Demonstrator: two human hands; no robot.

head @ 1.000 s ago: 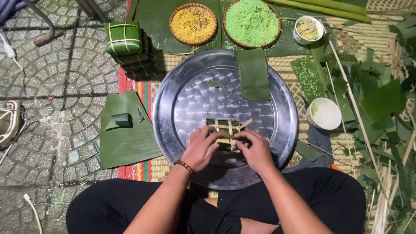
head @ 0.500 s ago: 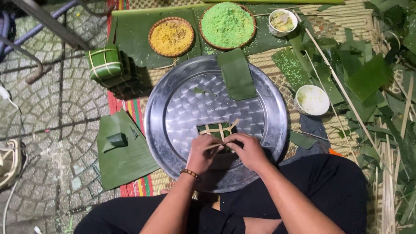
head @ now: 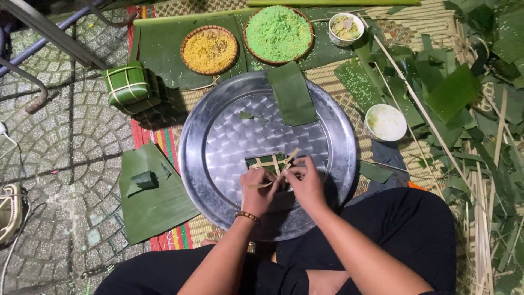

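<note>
Head view, looking straight down over your lap. Your left hand and right hand meet at the near part of a round metal tray, both closed on a small leaf-wrapped parcel crossed by pale bamboo strips. Left hand pinches a strip end that curls out beside the thumb; right hand grips another strip near the parcel's edge, its free end poking up and away. The tray gives a flat, firm base, so the parcel keeps square while you hold the ties taut.

Also on the tray: a folded banana leaf piece at the far rim.

Beyond the tray, within arm's reach: a basket of yellow filling, a basket of green rice, a small bowl of chopped filling, a white bowl.

Left side: a tied square parcel topping a stack, and spread leaves on the paving.

Right side: loose leaves and bamboo strips on a woven mat.
</note>
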